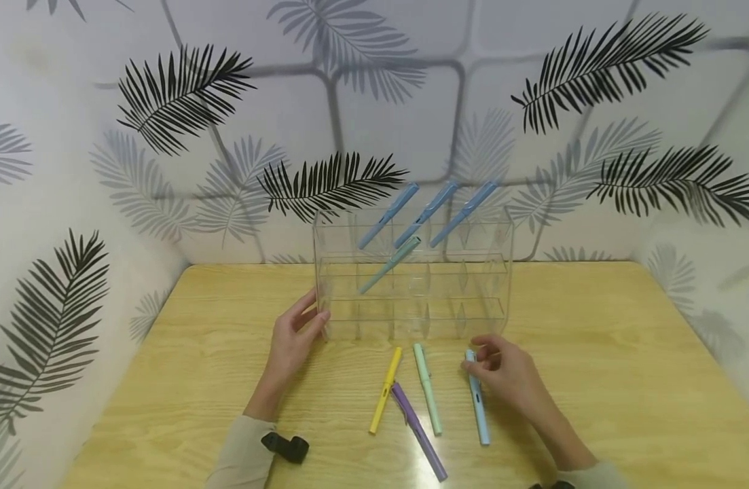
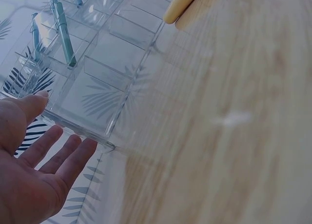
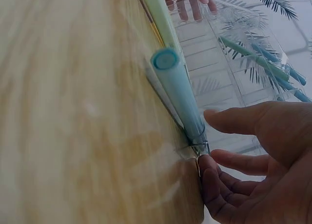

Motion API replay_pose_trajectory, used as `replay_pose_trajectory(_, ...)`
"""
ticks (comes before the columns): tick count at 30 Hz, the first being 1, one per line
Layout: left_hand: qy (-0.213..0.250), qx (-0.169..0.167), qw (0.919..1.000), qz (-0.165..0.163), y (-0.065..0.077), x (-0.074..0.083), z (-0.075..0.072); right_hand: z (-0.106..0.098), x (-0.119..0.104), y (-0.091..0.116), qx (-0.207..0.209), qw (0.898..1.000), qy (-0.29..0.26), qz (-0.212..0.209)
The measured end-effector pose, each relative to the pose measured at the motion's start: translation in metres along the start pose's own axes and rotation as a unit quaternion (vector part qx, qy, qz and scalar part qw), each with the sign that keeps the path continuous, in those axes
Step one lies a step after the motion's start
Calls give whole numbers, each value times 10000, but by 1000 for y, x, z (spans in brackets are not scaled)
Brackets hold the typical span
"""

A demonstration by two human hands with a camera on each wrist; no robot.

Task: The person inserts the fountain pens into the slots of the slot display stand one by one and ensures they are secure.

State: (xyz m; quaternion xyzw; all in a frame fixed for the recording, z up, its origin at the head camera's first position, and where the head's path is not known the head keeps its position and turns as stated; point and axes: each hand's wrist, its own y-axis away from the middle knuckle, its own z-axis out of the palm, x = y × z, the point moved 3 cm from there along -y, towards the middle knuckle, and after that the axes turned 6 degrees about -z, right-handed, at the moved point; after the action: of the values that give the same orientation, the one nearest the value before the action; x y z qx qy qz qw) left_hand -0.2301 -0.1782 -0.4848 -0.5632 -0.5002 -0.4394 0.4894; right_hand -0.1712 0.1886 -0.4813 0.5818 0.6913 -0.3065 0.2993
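Observation:
A clear acrylic rack (image 1: 411, 326) with several compartments stands on the table. My left hand (image 1: 296, 337) is at its left end, thumb by the front edge and fingers nearly straight against the side; the left wrist view shows these fingers (image 2: 75, 158) spread. My right hand (image 1: 502, 370) is over the upper end of a light blue pen (image 1: 479, 407) lying on the table. In the right wrist view, its thumb (image 3: 234, 120) stands apart from the fingers, whose tips touch the end of the pen (image 3: 180, 94).
Left of the light blue pen lie a mint green pen (image 1: 428, 390), a purple pen (image 1: 419, 431) and a yellow pen (image 1: 384, 394). Three blue pens (image 1: 426, 214) lean in the rack's top row, with a teal pen (image 1: 391, 265) below. A patterned wall (image 1: 374, 122) rises behind.

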Motion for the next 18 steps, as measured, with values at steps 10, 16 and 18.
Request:
replay_pose_trajectory(10,-37,-59,10000,25,0,1,-1,5,-5,1,-80,9983,498,-288)
replay_pose_trajectory(16,-76,-56,9999,65,0,0,-1,5,-4,1,-61,9987,425,-258)
replay_pose_trajectory(18,-80,-62,9999,94,0,1,-1,5,-4,1,-64,9990,354,-248)
